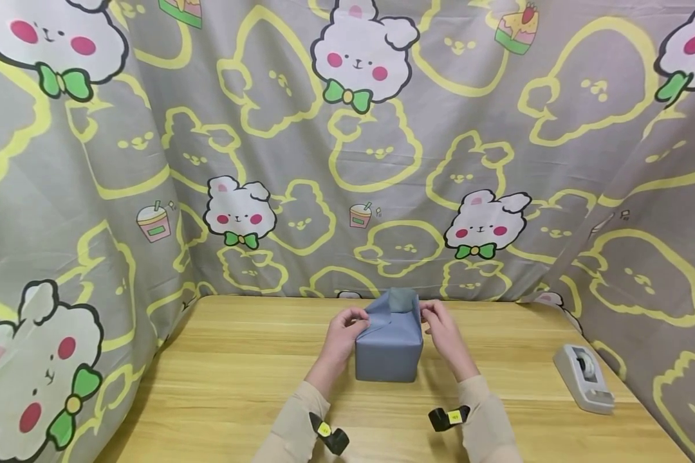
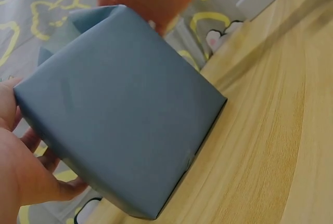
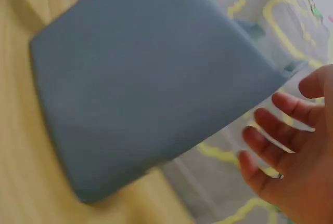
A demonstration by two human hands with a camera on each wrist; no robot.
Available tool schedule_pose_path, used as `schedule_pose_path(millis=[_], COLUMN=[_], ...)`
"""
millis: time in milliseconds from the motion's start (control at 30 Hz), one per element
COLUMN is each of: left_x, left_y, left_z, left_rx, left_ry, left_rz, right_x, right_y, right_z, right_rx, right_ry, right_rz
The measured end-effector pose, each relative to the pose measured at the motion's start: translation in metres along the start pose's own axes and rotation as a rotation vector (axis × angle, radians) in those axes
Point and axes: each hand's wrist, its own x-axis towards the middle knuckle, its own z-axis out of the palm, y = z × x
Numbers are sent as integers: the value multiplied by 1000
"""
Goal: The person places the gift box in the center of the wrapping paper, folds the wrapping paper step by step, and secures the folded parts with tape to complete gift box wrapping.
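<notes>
A box wrapped in blue-grey paper [image 1: 387, 354] stands on the table between the two hands, its paper flaps [image 1: 402, 300] sticking up at the top. At the box's left side is my left hand [image 1: 347, 328]. In the left wrist view its thumb and bent fingers [image 2: 31, 174] hold the box by a top corner and the side. My right hand [image 1: 440, 325] is beside the right flap. Its fingers [image 3: 281, 130] look spread and loosely bent in the right wrist view, close to the paper's edge. The far side of the box is hidden.
A grey tape dispenser [image 1: 585, 378] with a roll of tape sits at the right of the wooden table [image 1: 255, 379]. A grey curtain [image 1: 301, 154] with rabbit prints hangs behind the table and along both sides.
</notes>
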Motion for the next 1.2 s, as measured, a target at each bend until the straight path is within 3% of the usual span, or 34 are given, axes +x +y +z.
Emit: schedule_pose_path(millis=[100, 233, 400, 633, 933, 1033, 1200], left_x=[-7, -14, -13, 8, 9, 10, 10], left_y=[11, 19, 18, -13, -13, -13, -13], left_z=[1, 3, 3, 1, 1, 0, -4], left_rx=[2, 0, -17, 3, 11, 37, 124], left_ry=[15, 34, 38, 57, 44, 10, -130], left_rz=[-7, -4, -2, 16, 33, 42, 41], right_x=[-3, -4, -3, 0, 5, 7, 12], right_y=[11, 22, 27, 21, 12, 10, 9], right_z=[2, 6, 14, 20, 22, 21, 18], right_rx=[145, 273, 346, 355, 282, 270, 264], right_ry=[-135, -231, -198, -123, -98, -111, -177], right_rz=[128, 187, 217, 274, 342, 353, 354])
